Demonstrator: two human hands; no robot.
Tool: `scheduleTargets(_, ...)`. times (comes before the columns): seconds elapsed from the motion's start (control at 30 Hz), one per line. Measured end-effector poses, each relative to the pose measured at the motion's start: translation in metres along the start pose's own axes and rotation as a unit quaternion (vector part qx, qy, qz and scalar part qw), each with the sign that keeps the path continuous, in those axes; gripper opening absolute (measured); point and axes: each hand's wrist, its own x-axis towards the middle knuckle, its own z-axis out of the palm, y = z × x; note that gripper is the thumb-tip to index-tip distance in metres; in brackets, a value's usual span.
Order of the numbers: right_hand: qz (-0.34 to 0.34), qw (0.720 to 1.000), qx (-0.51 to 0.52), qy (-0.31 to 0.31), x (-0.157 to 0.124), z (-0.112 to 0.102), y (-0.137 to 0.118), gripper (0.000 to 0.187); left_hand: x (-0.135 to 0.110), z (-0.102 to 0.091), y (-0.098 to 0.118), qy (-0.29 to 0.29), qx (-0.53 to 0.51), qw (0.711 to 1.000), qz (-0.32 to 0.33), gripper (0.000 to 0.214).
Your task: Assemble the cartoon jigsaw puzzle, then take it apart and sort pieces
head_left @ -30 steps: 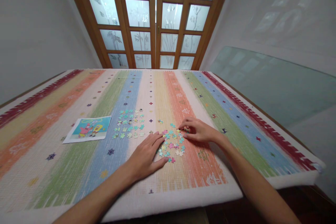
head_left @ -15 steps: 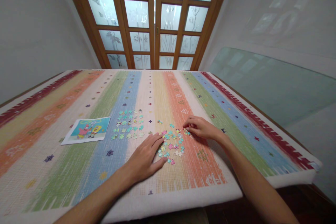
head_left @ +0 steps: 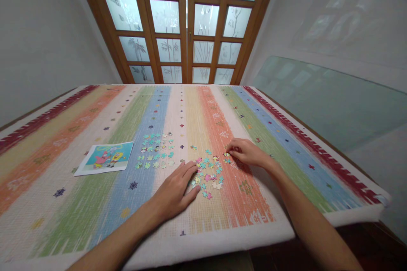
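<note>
My left hand [head_left: 176, 188] lies flat on the cloth with its fingers stretched out, the fingertips at the left edge of a loose cluster of jigsaw puzzle pieces [head_left: 207, 177]. Turquoise, pink, yellow and pale pieces make up this cluster. Right of it, my right hand [head_left: 242, 151] is closed in a pinch, its fingertips on a small puzzle piece [head_left: 227, 154] at the cloth. Another puzzle piece [head_left: 227, 161] lies just below those fingertips. Left of the hands, more puzzle pieces [head_left: 156, 156] are spread in rough rows, mostly turquoise and pale green.
A printed cartoon picture [head_left: 110, 156] lies on the left of the table. The striped tablecloth [head_left: 95, 203] covers the tabletop to its front edge. Wooden glazed doors [head_left: 187, 29] stand beyond the table, and a greenish glass panel [head_left: 318, 97] leans along the right wall.
My right hand has shifted slightly right and away from me, and the piece at its fingertips now shows apart from the one below. My left hand has barely moved.
</note>
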Motion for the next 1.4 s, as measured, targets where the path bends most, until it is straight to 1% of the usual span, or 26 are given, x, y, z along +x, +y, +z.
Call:
scheduleTargets(0.17, 0.013, 1.000, -0.018, -0.014, -0.001, -0.003, -0.006, 0.016, 0.002, -0.001, 0.000, 0.012, 0.005, 1.000, 0.002, 0.043)
scheduleTargets(0.33, -0.009, 1.000, -0.008, -0.027, -0.002, -0.001, -0.012, 0.009, 0.003, -0.001, 0.000, 0.016, 0.012, 0.999, 0.025, 0.028)
scheduleTargets(0.5, -0.024, 0.999, -0.002, -0.026, 0.000, 0.005, -0.015, 0.018, 0.003, -0.002, 0.000, 0.007, 0.017, 1.000, 0.025, 0.030)
scheduleTargets(0.63, -0.025, 0.999, 0.033, -0.004, 0.002, 0.014, -0.022, 0.021, 0.003, -0.004, 0.001, 0.005, 0.015, 0.999, 0.029, 0.028)
scheduleTargets(0.77, -0.048, 0.997, 0.055, -0.007, 0.002, 0.021, -0.028, 0.016, 0.004, -0.003, 0.001, 0.020, 0.014, 0.999, 0.021, 0.029)
scheduleTargets(0.9, -0.048, 0.998, 0.048, -0.013, 0.002, 0.021, -0.029, 0.013, 0.004, -0.003, -0.001, 0.064, 0.030, 0.997, 0.005, 0.022)
scheduleTargets(0.97, -0.050, 0.998, 0.040, -0.010, 0.002, 0.021, -0.030, 0.012, 0.004, -0.002, -0.003, 0.076, 0.041, 0.996, 0.005, 0.019)
scheduleTargets(1.23, -0.069, 0.997, 0.039, 0.004, 0.002, 0.025, -0.037, 0.010, 0.003, 0.000, -0.004, 0.084, 0.086, 0.993, 0.011, 0.022)
scheduleTargets(1.4, -0.074, 0.996, 0.045, 0.012, 0.002, 0.027, -0.037, 0.012, 0.002, 0.001, -0.006, 0.088, 0.079, 0.993, 0.002, 0.023)
